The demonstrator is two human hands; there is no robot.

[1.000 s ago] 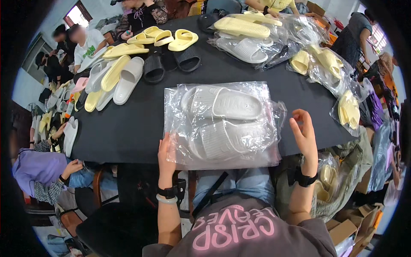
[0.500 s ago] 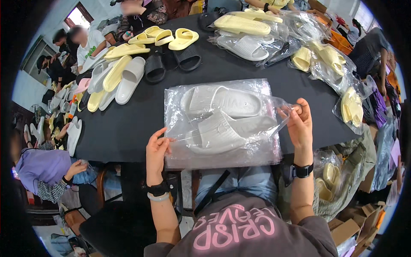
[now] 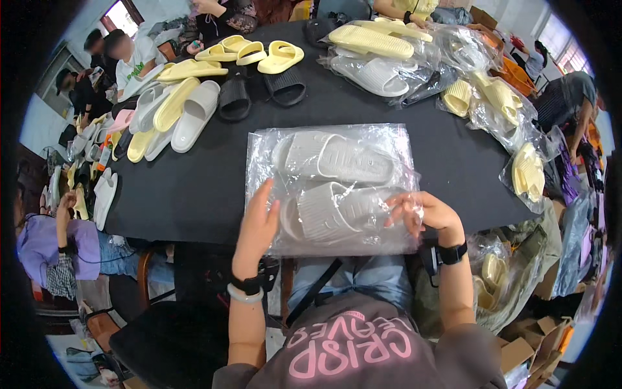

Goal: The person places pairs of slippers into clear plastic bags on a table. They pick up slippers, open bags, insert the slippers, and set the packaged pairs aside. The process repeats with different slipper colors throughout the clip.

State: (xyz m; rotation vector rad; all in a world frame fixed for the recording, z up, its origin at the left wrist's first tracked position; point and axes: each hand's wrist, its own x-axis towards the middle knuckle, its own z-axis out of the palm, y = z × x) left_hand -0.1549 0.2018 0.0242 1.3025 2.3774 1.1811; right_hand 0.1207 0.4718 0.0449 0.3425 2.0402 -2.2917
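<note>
A pair of light grey slide slippers point(image 3: 330, 212) lies side by side inside a clear plastic bag point(image 3: 403, 170), flat on the near part of the black table. More clear plastic sheeting or bags seem to lie beneath it. At the bag's left edge my left hand point(image 3: 258, 223) is upright, thumb apart from straight fingers, beside the nearer slipper's toe. My right hand point(image 3: 429, 212) rests over the bag's right side near that slipper's heel, its fingers spread and bent on the plastic. Whether it pinches any film is hard to see, but the fingers look apart.
Yellow, grey and black slippers point(image 3: 194, 117) cluster at the table's far left. Bagged yellow and grey slippers point(image 3: 372, 45) are piled far right, and a bagged yellow pair point(image 3: 528, 172) lies at the right edge. Below hangs an olive sack point(image 3: 518, 266) holding slippers. Other people work around the table.
My right hand has let go of the bag's lifted right end and come down and left onto the bag. That end now lies flat. My left hand has shifted right and opened.
</note>
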